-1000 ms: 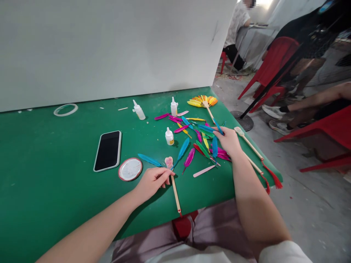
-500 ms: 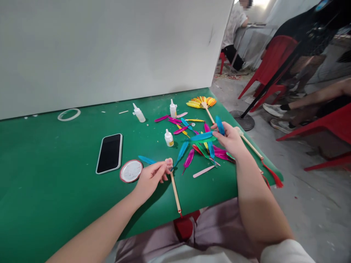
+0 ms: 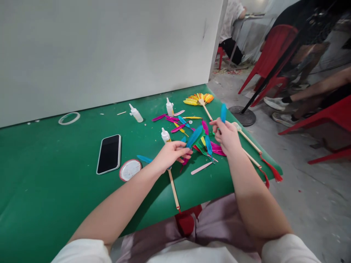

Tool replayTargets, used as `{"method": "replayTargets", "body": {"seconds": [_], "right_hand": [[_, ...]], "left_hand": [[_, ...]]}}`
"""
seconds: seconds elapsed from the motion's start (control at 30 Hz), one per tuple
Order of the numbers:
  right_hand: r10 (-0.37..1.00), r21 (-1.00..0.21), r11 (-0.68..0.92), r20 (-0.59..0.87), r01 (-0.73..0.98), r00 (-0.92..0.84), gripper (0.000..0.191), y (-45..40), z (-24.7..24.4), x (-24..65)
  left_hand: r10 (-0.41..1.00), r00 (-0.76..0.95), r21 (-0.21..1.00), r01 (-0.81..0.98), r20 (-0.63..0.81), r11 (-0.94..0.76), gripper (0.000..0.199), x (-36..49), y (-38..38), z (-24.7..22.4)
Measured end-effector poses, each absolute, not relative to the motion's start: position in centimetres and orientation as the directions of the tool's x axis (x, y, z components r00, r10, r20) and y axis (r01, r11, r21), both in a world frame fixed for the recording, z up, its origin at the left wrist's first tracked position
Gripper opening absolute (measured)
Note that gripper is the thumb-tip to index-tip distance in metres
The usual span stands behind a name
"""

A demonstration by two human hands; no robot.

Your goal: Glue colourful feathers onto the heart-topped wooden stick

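Between the fingertips of my left hand [image 3: 175, 153] is a blue feather [image 3: 195, 136], tilted up to the right. My right hand [image 3: 226, 136] pinches another blue feather [image 3: 223, 112], which points upward. Below my left hand a wooden fan handle [image 3: 173, 188] lies on the green table [image 3: 68, 204]; its head is mostly hidden by that hand. A third blue feather [image 3: 144, 159] lies to its left. Pink, green, yellow and blue feathers [image 3: 208, 146] are scattered between and beyond my hands, with a pale flat stick [image 3: 202, 168] in front of them.
White glue bottles [image 3: 136, 113] stand behind my hands. A phone [image 3: 109, 154], a round lid [image 3: 130, 170] and a tape ring [image 3: 69, 118] lie left. A yellow-orange feather fan [image 3: 199, 99] and handles with red tassels [image 3: 271, 167] lie right. Other people sit near red chairs [image 3: 274, 54].
My left hand has moved right and up from the fan head and now holds a blue feather. My right hand has shifted slightly up, one blue feather still upright in its fingers.
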State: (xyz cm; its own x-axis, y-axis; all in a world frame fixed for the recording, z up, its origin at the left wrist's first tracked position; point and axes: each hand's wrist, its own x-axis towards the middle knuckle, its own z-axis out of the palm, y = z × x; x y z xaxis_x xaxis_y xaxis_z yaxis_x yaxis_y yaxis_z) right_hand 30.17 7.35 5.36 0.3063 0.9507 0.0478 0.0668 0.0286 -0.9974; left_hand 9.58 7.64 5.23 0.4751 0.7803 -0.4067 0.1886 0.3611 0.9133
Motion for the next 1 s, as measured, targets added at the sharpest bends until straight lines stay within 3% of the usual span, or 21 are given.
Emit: {"method": "replayTargets", "body": {"seconds": [0.1, 0.2, 0.4, 0.67, 1.0], "right_hand": [[0.962, -0.988, -0.014, -0.055, -0.155, 0.266, 0.056, 7.5, 5.1, 29.6], [0.99, -0.968, -0.056, -0.086, -0.246, 0.112, 0.052, 7.4, 4.5, 28.5], [0.984, -0.966, -0.166, -0.15, -0.2, -0.093, 0.05, 7.1, 2.9, 26.3], [0.966, -0.946, -0.25, -0.227, -0.205, -0.128, 0.04, 6.6, 3.6, 25.2], [0.981, -0.957, -0.191, -0.177, -0.218, -0.083, 0.032, 6.8, 3.2, 25.2]], "left_hand": [[0.811, 0.456, 0.922, 0.059, -0.366, 0.382, 0.02, 10.3, 8.3, 4.8], [0.802, 0.507, 0.929, -0.009, -0.315, 0.371, 0.025, 10.5, 8.5, 4.6], [0.778, 0.519, 0.914, 0.013, -0.353, 0.406, 0.027, 10.5, 8.2, 4.8], [0.776, 0.502, 0.913, 0.07, -0.381, 0.403, 0.025, 10.6, 7.9, 4.6], [0.799, 0.468, 0.91, 0.031, -0.378, 0.413, 0.013, 10.9, 7.8, 5.0]]}}
